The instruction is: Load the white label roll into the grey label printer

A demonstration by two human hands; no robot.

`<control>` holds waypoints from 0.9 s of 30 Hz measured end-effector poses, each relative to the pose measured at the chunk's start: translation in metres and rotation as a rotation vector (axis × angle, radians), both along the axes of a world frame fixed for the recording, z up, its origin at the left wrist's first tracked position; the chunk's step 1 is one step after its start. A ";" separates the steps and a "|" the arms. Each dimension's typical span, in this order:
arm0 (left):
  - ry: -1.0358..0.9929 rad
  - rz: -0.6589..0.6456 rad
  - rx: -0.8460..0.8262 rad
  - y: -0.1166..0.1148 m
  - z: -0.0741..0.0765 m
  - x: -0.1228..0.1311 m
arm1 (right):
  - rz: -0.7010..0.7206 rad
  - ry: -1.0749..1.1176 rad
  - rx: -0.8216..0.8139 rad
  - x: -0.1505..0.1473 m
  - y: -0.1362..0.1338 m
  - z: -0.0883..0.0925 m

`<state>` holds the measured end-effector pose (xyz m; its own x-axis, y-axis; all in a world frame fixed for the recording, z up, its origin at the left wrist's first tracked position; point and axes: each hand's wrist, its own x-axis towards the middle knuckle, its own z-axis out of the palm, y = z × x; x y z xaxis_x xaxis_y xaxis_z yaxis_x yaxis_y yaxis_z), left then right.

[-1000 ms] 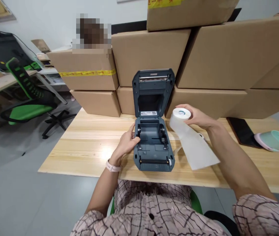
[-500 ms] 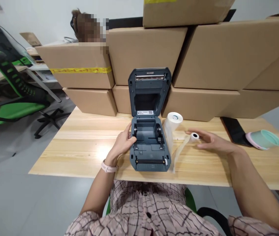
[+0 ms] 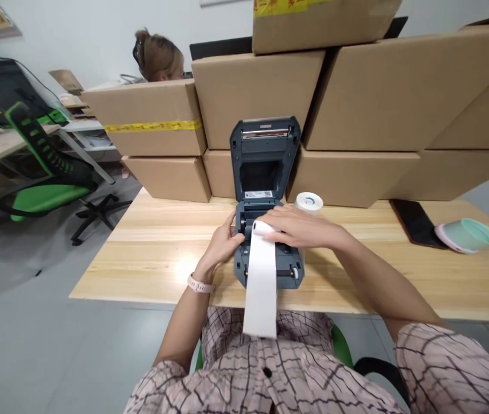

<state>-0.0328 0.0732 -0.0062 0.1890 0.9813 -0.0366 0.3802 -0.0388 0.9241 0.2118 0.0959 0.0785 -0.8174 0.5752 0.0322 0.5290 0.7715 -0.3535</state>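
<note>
A dark grey label printer (image 3: 265, 172) stands open on the wooden table (image 3: 149, 253), its lid tilted back against the boxes. My left hand (image 3: 226, 241) grips the printer's left side wall, fingers curled. My right hand (image 3: 296, 227) is closed on a small white paper roll (image 3: 260, 227) held over the printer's bay. A long strip of its paper (image 3: 261, 287) hangs forward over the printer and past the table edge. A bigger white roll (image 3: 308, 202) stands upright just right of the printer.
Stacked cardboard boxes (image 3: 365, 98) wall off the back of the table. A black phone (image 3: 414, 221) and a mint and pink bowl (image 3: 468, 236) lie at the right. Another person's head (image 3: 158, 56) shows behind the boxes. A green office chair (image 3: 41, 172) stands at the left.
My right hand set the bigger roll down beside the printer, took the small roll from the table and brought it left over the printer bay. The left hand stayed on the printer.
</note>
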 end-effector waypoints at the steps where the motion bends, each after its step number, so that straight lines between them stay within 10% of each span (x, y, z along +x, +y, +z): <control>1: 0.004 -0.002 -0.001 0.000 0.000 0.000 | 0.028 -0.073 0.051 -0.011 0.008 -0.007; 8: 0.063 -0.015 0.042 0.002 -0.002 -0.001 | 0.099 -0.188 0.094 -0.021 0.023 -0.033; 19: 0.072 0.008 0.025 -0.001 0.002 0.001 | -0.141 0.257 0.157 0.000 -0.073 -0.053; 27: 0.042 0.000 0.018 -0.001 0.000 0.001 | -0.100 0.316 0.318 0.002 -0.085 -0.062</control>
<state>-0.0323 0.0723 -0.0057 0.1874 0.9819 -0.0268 0.4183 -0.0551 0.9066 0.2134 0.0110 0.0166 -0.6802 0.5719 0.4585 0.5107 0.8184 -0.2634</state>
